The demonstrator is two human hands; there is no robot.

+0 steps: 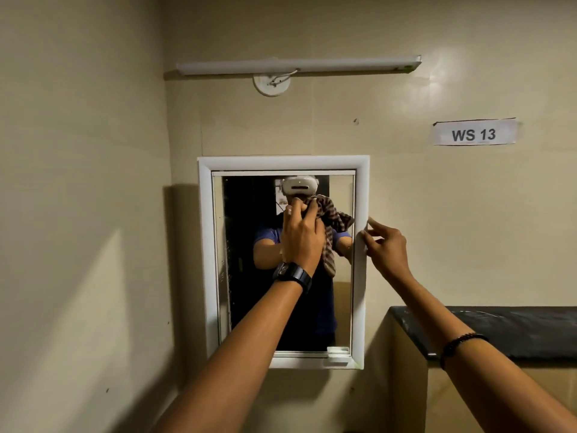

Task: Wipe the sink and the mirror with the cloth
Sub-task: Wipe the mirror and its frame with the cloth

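A mirror (pixel 249 307) in a white frame (pixel 206 260) hangs on the beige tiled wall. My left hand (pixel 301 235), with a black watch on the wrist, presses a brown striped cloth (pixel 335 226) against the upper middle of the glass. The cloth hangs down to the right of that hand. My right hand (pixel 385 248) rests its fingertips on the right side of the frame, fingers apart and holding nothing. The sink is out of view.
A white tube light (pixel 296 65) is mounted above the mirror. A paper label reading WS 13 (pixel 474 132) is stuck on the wall at the right. A black stone ledge (pixel 515 332) juts out at lower right, beside the mirror's bottom corner.
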